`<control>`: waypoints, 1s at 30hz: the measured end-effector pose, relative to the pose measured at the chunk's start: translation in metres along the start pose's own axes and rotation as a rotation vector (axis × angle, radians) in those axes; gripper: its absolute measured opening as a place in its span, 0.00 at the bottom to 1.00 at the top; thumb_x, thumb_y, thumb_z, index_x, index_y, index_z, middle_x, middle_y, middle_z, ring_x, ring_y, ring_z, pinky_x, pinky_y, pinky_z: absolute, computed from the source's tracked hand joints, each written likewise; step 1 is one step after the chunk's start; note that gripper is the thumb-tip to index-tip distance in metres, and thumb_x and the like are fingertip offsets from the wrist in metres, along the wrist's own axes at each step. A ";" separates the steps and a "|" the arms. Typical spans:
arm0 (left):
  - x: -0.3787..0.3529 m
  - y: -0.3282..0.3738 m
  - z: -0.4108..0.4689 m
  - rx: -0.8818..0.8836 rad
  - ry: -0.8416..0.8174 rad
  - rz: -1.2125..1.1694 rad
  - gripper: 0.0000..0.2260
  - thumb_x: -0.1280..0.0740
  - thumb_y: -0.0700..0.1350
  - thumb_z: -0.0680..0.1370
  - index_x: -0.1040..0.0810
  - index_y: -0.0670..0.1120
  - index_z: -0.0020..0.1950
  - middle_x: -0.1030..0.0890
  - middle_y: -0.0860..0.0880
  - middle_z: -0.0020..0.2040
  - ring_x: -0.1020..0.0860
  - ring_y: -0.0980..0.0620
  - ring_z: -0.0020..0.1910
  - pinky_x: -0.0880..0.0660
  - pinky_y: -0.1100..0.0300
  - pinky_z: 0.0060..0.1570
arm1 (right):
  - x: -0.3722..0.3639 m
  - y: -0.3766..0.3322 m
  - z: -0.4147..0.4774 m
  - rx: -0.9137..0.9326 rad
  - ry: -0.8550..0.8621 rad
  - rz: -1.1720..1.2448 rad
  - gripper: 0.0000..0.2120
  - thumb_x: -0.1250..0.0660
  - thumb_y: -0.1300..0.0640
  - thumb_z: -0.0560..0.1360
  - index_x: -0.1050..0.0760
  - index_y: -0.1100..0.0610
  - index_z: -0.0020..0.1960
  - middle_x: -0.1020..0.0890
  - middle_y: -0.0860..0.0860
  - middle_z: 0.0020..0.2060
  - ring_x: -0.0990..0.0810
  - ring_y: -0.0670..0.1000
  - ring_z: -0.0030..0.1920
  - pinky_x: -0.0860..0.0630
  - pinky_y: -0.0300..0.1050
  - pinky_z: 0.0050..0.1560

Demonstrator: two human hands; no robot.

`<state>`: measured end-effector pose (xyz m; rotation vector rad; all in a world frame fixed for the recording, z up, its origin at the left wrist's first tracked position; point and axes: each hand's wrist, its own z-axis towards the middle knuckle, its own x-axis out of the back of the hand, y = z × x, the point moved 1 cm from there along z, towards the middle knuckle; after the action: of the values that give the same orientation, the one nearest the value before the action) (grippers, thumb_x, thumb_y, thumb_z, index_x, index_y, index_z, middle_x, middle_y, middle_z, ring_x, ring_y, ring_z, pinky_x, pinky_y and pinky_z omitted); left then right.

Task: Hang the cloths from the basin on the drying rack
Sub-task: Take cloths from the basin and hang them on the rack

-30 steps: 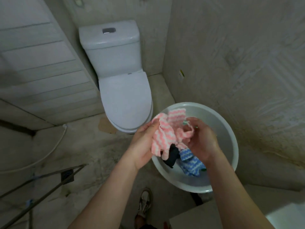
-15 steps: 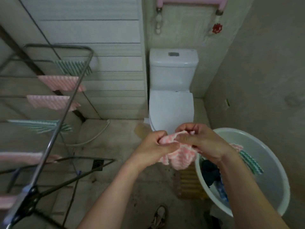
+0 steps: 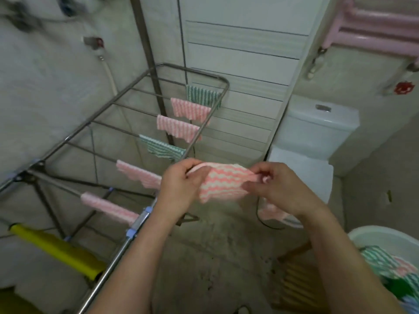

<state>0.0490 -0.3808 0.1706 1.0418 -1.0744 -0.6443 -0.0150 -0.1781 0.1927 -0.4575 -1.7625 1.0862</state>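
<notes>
While both hands spread one cloth, nothing is yet draped over a rod. Head view: the left hand (image 3: 179,189) has its fingers curled round the upper left edge of a pink-and-white striped cloth (image 3: 224,184), and the right hand (image 3: 278,189) pinches its right edge between thumb and fingertips; the cloth hangs stretched between them at centre, just beside the near rail of the drying rack (image 3: 192,70), touching no rod. The white basin (image 3: 385,236) at 4 o'clock still holds further cloths (image 3: 381,261). Likely faults: the light pinch could slip and drop the cloth on the dirty floor, or a folded edge could leave it bunched. Six hung cloths (image 3: 176,128), from 9 to 12 o'clock, crowd the rods' near ends, so a reach across may brush one off. Also present: toilet (image 3: 315,132) at 2 o'clock, yellow roll (image 3: 56,248) at 8 o'clock, pink wall rail (image 3: 374,26) at 1 o'clock
</notes>
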 end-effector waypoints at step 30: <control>0.212 -0.045 0.023 0.124 1.018 -0.240 0.08 0.38 0.43 0.80 0.23 0.44 0.43 0.25 0.54 0.33 0.29 0.63 0.30 0.31 0.69 0.30 | -0.160 -0.203 0.224 0.534 -0.497 0.201 0.02 0.31 0.59 0.75 0.20 0.57 0.44 0.25 0.43 0.29 0.29 0.35 0.27 0.34 0.29 0.32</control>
<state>0.1093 -0.5858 0.2151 1.3844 -0.0984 -0.1585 -0.1057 -0.5034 0.2479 -0.0272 -1.7597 1.8680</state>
